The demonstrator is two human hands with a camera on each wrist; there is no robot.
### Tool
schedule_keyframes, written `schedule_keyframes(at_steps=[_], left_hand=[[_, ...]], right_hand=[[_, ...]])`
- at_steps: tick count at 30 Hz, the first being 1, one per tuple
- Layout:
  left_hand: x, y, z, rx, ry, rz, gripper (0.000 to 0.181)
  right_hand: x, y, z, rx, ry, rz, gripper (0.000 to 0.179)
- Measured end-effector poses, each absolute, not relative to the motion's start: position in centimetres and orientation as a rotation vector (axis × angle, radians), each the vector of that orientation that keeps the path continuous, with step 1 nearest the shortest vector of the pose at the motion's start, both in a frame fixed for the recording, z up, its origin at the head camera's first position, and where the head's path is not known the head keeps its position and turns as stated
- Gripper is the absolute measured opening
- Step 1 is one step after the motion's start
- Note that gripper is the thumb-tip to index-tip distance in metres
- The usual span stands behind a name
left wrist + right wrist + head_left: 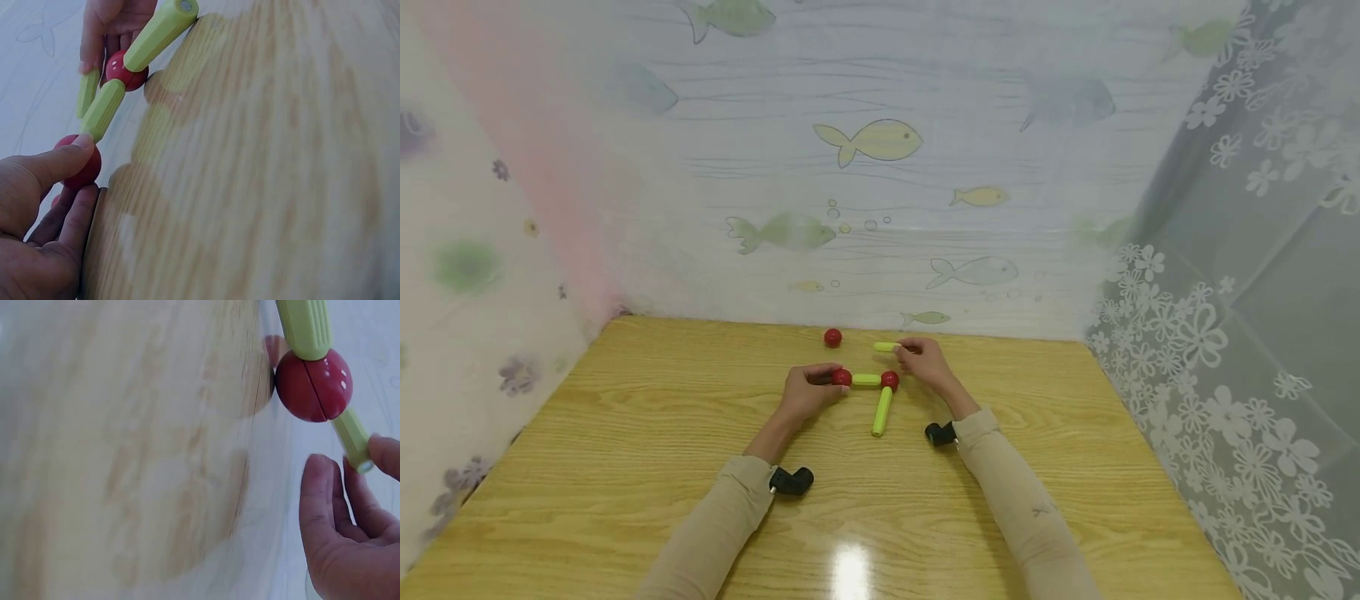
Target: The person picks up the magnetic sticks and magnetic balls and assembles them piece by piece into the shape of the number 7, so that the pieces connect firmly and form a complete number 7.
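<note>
My left hand [806, 390] grips a glossy red ball [86, 164] between thumb and fingers. From that ball a short yellow-green toy rod [867, 380] runs to a second red ball [890, 381]. A longer rod [882, 412] of the same colour extends from the second ball toward the person; the left wrist view shows a metal disc [186, 5] in its end. Just beyond this joined piece, my right hand [927, 364] pinches another short rod [884, 347] by one end, pointing left. In the right wrist view the second ball partly covers this rod.
A loose red ball [832, 337] sits near the back edge of the wooden table [625, 433]. Behind the table hangs a fish-print curtain [880, 250]. Black wrist cameras [792, 481] are strapped at both sleeves.
</note>
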State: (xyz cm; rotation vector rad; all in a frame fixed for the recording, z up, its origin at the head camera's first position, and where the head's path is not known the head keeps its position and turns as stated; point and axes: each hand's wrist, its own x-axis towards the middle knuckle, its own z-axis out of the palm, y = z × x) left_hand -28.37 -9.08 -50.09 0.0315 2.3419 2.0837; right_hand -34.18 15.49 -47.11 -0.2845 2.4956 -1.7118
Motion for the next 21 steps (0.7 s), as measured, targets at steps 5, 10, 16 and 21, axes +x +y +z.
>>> schedule_keyframes(at_steps=[5, 10, 16, 21], left_hand=[[-28.5, -9.1, -50.2, 0.035, 2.353, 2.076, 0.043], [-28.5, -9.0, -50.3, 0.039, 2.361, 2.073, 0.042], [-28.4, -9.0, -50.1, 0.031, 2.363, 2.073, 0.042], [-28.3, -8.9, -50.0, 0.024, 2.355, 2.080, 0.042]], right_hand=[[-34.0, 15.8, -47.2, -0.240, 2.360, -1.867, 0.040], [-33.7, 16.1, -47.0, -0.165, 2.217, -2.034, 0.043], [-33.3, 15.9, -46.5, -0.019, 2.028, -2.232, 0.041], [-33.1, 15.8, -46.3, 0.051, 1.898, -2.358, 0.034]])
